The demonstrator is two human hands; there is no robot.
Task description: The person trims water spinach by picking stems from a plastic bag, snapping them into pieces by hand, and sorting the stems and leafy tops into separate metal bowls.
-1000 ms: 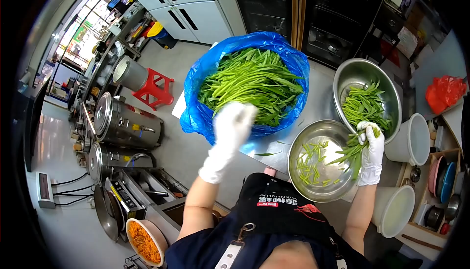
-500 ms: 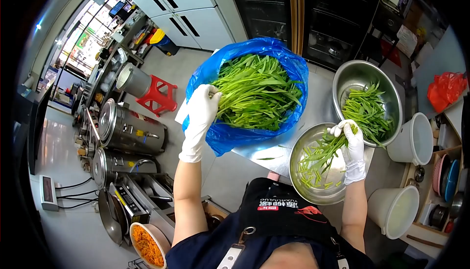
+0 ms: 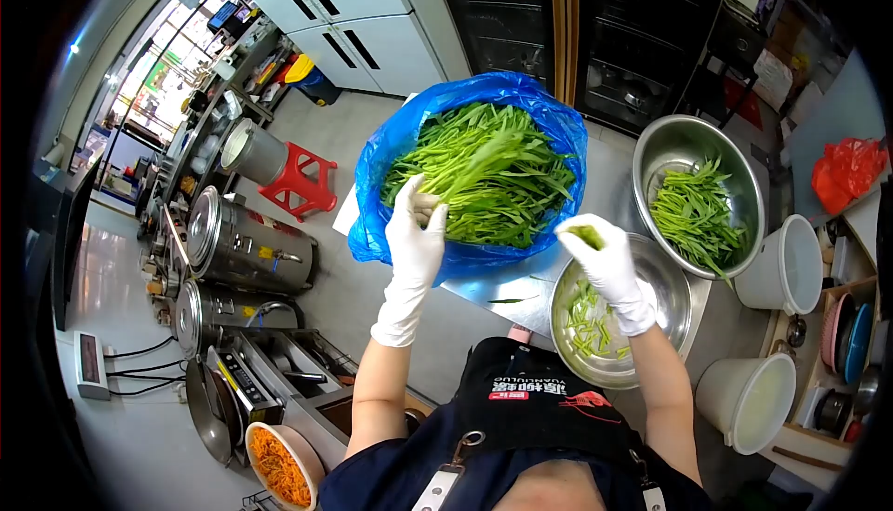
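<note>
A blue plastic bag (image 3: 372,153) stands open, full of long-stemmed leafy greens (image 3: 521,172) that look like water spinach. Wearing a white glove, my left hand (image 3: 416,232) is closed on the stems of a few stalks at the bag's near left side; their leafy tops are blurred. My right hand (image 3: 605,260), also gloved, is closed around a small bit of greens, above the far left rim of a steel basin (image 3: 674,302). Short cut stem pieces (image 3: 588,320) lie in that basin. Beyond it, a larger steel bowl (image 3: 642,172) contains a heap of leafy stalks (image 3: 693,209).
Bag and basins share a metal table (image 3: 605,172), with a loose leaf on it. White buckets (image 3: 779,265) stand at the right. To the left are a red stool (image 3: 302,181), steel pots (image 3: 246,241) and a tub of shredded orange food (image 3: 279,469).
My right hand has moved left and away from me; the leafy bunch it held over the basin is gone from it. My left hand has shifted right and nearer me, lifting stalks.
</note>
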